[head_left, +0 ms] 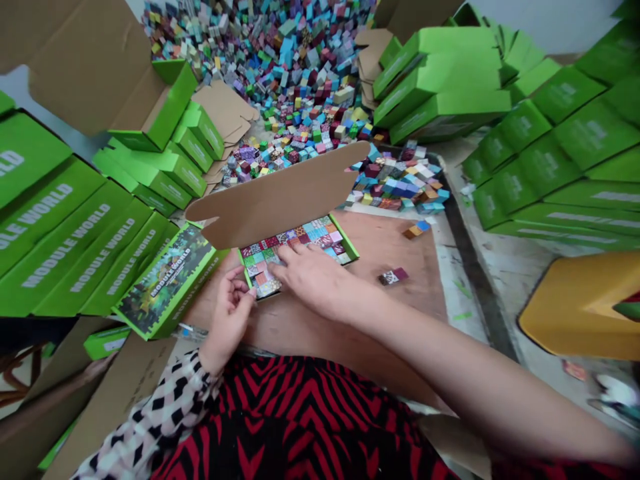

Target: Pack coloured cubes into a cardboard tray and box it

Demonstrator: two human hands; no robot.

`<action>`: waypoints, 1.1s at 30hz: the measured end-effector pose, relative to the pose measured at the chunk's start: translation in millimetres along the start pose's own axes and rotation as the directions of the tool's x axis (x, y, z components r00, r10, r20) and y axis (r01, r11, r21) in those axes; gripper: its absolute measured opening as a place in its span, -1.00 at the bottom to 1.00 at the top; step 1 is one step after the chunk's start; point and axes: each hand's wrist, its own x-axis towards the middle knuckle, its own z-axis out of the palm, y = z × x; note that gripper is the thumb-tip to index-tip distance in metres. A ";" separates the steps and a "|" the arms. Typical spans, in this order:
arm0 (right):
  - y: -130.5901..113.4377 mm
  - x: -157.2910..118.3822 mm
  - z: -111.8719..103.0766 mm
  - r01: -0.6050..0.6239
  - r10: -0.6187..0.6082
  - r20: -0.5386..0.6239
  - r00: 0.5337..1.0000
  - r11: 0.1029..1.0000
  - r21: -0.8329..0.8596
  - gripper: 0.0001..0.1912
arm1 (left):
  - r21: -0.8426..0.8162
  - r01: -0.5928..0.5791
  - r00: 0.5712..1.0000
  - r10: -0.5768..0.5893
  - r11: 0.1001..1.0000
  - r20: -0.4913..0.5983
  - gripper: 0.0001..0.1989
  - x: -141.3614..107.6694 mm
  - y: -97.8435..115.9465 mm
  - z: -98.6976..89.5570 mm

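An opened green cardboard box [351, 252] lies on the wooden board, its brown lid flap [280, 193] raised at the back. Inside are rows of small patterned cubes [300, 233] in many colours. My left hand [231, 310] grips the box's near left corner with curled fingers and thumb. Over the middle of the box is my right hand [313, 277], fingers apart, their tips resting on the cubes and hiding some. To the right of the box lie a dark red and white block piece [393, 276] and an orange and blue one [417, 229].
A closed green box with a printed lid [170, 280] leans at the left beside stacked green boxes [75, 253]. More green boxes [555, 147] stand at the right. Behind rises a large heap of coloured cubes [295, 67]. A yellow stool-like object [575, 307] is at far right.
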 end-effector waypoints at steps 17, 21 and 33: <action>0.5 -23.5 37.4 -0.193 0.273 -0.141 0.952 0.888 0.417 -0.81 | 0.057 0.020 1.000 -0.022 0.998 0.019 -0.48 6.0 -5.3 -0.3; -3.1 -34.6 37.8 -0.164 0.271 -0.204 0.941 0.890 0.425 -0.77 | 0.102 -0.006 1.000 0.004 0.995 0.020 -0.51 5.7 -3.6 -0.1; 89.1 -154.9 63.9 -0.447 0.481 -0.072 0.874 0.853 0.270 -0.72 | 0.169 -0.026 1.000 0.023 0.985 0.019 -0.50 4.5 -4.2 1.0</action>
